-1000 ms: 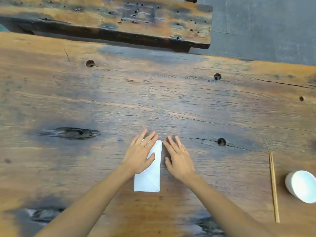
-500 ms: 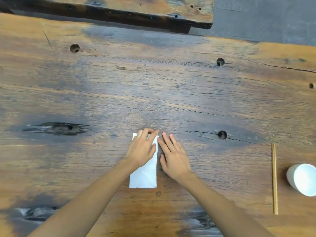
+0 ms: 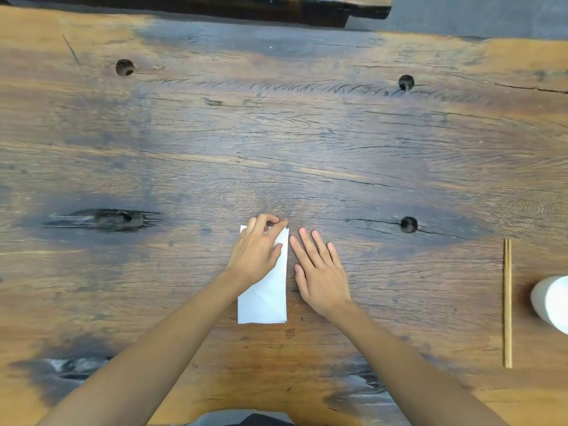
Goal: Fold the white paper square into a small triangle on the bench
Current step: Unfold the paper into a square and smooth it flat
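Note:
The white paper (image 3: 263, 302) lies on the wooden bench (image 3: 307, 142) as a narrow upright rectangle with a diagonal crease near its lower end. My left hand (image 3: 255, 253) rests on its upper half, with curled fingertips pinching the paper's far edge near the top right corner. Much of the upper half is hidden under that hand. My right hand (image 3: 319, 272) lies flat on the wood just right of the paper, fingers spread, its index finger along the paper's right edge.
A pair of wooden chopsticks (image 3: 507, 302) lies lengthwise at the right, and a white cup (image 3: 553, 302) sits beyond it at the frame's edge. Round holes (image 3: 409, 224) and a dark knot (image 3: 107, 218) mark the bench top. A second plank (image 3: 276, 10) runs along the back.
My left hand's fingers went from flat to curled over the paper's far edge. The paper's far left corner came into view. My right hand stayed flat beside the paper.

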Motion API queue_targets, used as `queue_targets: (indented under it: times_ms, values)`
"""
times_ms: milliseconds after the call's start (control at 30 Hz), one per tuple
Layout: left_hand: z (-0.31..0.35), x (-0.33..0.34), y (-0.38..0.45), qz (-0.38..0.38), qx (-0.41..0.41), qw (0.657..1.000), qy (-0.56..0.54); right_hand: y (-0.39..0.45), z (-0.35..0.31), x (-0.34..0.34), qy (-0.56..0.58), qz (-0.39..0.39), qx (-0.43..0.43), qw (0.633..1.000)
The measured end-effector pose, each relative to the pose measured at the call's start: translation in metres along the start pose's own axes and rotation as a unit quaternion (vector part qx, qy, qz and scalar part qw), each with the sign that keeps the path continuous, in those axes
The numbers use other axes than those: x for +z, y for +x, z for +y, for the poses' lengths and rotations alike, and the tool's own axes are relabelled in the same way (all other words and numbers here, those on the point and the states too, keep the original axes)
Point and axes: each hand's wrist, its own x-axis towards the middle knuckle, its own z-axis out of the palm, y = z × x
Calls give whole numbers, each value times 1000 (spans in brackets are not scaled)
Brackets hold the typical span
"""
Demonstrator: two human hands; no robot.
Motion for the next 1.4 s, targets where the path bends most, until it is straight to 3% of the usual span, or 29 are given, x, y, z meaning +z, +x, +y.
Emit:
queue_targets:
  times_ms: [600,867,1000,1200,1400]
  values:
    - [0,3,-1,84,9,993,-87,1,1,11,5,43,15,999]
    - [5,9,-1,105,-71,979,-157,1,-1,11,7,63,13,998]
    - [11,9,5,115,-118,964,-210,2,-1,9,8,71,13,997]
    - [10,0,7,105,-193,910,-352,3,-1,10,4,75,16,997]
    - [1,-15,0,100,-192,892,-397,3,-2,8,0,66,17,998]
